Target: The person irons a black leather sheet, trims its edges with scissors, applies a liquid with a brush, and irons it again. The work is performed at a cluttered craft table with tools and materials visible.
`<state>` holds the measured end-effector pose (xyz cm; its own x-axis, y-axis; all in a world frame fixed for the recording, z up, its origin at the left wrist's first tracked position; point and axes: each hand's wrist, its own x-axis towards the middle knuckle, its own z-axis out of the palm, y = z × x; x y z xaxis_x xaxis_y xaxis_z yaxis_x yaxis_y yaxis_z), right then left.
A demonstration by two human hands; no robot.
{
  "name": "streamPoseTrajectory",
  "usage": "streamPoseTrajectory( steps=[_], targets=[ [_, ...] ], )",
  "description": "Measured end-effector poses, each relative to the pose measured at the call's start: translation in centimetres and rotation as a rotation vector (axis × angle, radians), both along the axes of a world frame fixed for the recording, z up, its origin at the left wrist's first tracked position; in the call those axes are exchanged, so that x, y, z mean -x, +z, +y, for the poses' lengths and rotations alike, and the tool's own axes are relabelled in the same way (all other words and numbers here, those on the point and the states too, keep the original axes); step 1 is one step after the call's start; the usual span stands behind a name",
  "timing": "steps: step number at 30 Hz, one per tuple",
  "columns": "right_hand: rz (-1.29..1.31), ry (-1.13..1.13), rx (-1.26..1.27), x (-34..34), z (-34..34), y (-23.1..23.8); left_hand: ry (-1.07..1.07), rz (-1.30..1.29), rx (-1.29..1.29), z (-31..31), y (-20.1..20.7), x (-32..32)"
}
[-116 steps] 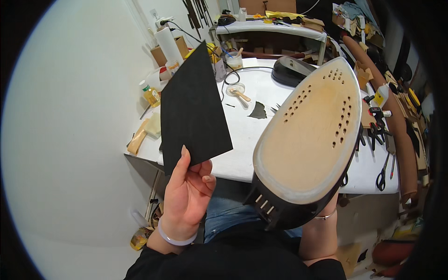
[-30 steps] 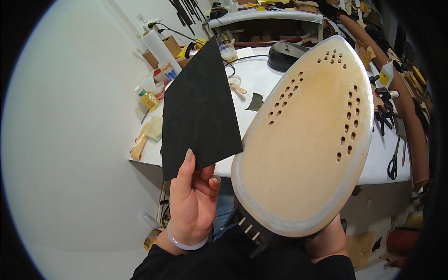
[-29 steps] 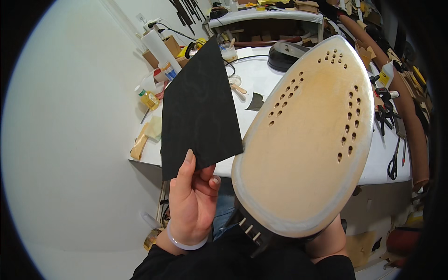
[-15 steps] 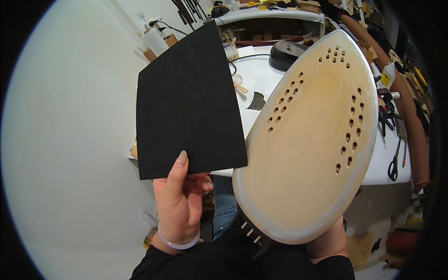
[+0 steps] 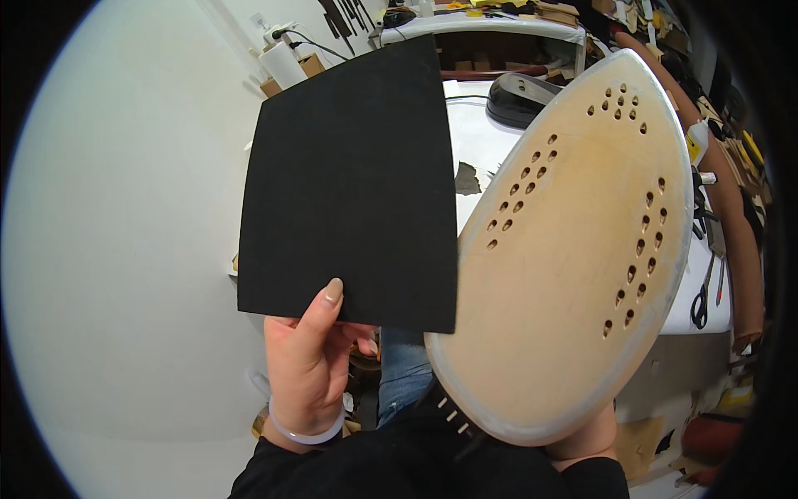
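My left hand pinches a stiff black sheet by its lower edge, thumb on the front face and fingers behind. Beside it an iron is held up with its sole toward me and its tip pointing away. The tan sole has rows of steam holes and a greyish rim. My right hand holds the iron from behind; its fingers are hidden and only the wrist side shows. The sheet's lower right corner overlaps the iron's left edge; whether they touch I cannot tell.
Behind stands a white-topped table with a black rounded device, a dark scrap, scissors and clamps. A long brown roll lies along its right side. A white wall rises on the left.
The black sheet has turned more squarely toward me, and its top has shifted right. The iron has moved slightly right and down.
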<state>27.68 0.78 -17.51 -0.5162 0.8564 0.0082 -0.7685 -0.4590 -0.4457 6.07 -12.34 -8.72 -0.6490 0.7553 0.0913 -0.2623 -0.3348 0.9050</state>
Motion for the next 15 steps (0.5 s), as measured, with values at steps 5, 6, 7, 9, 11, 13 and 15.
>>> streamPoseTrajectory(
  steps=[5,6,7,9,11,13,15],
  targets=[
    [-0.13,-0.143,-0.201,0.1,1.0,0.2,0.174,0.171,0.059,-0.2,0.6,0.0],
    [-0.147,-0.166,-0.227,0.0,1.1,0.3,0.204,0.23,0.078,-0.4,0.8,0.3],
    [-0.162,-0.183,-0.247,0.0,1.2,0.4,0.234,0.289,0.098,-0.6,1.0,0.5],
    [-0.171,-0.242,-0.257,0.6,1.0,1.3,0.218,0.382,0.08,-0.9,1.3,1.1],
    [-0.224,-0.206,-0.286,0.3,1.2,1.2,0.225,0.429,0.088,-0.9,1.3,1.3],
    [-0.254,-0.205,-0.248,0.5,0.9,1.4,0.251,0.435,0.115,-0.8,1.4,1.0],
    [-0.264,-0.2,-0.268,0.6,0.7,2.0,0.225,0.417,0.155,-1.0,1.6,1.1]
  ],
)
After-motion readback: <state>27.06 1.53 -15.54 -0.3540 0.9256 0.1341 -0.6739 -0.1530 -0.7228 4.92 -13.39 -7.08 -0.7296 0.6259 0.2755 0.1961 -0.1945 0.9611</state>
